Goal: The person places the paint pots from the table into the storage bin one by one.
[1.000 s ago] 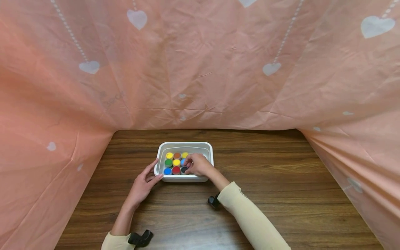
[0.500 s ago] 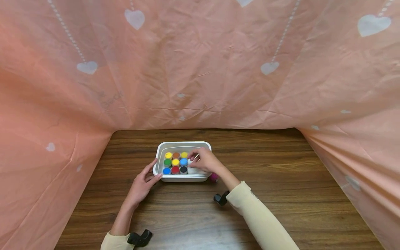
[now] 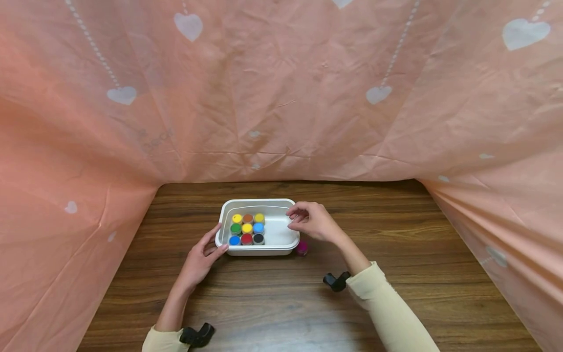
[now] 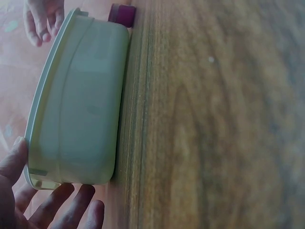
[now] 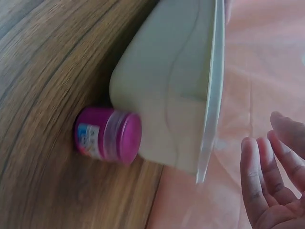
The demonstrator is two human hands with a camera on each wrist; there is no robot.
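A white plastic tray (image 3: 262,251) holds several small paint jars (image 3: 248,228) with coloured lids, standing in rows in its left part. At the tray's left end my left hand (image 3: 200,259) grips the corner, thumb on the rim and fingers against the side wall (image 4: 86,105). My right hand (image 3: 314,222) is above the tray's right end with loosely bent fingers and nothing in them. In the right wrist view its fingers (image 5: 252,181) are apart from the rim. A magenta paint jar (image 5: 107,135) stands on the table close to the tray's right end.
The tray stands on a dark wooden table (image 3: 374,274). Pink cloth with white hearts (image 3: 281,98) hangs behind and at both sides. A black wrist camera (image 3: 336,281) sits by the right sleeve, another black camera (image 3: 198,335) by the left.
My right hand has let go near the black-lidded jar and moved right, out over the tray's right end. The magenta jar has come into sight. My left hand stays on the tray.
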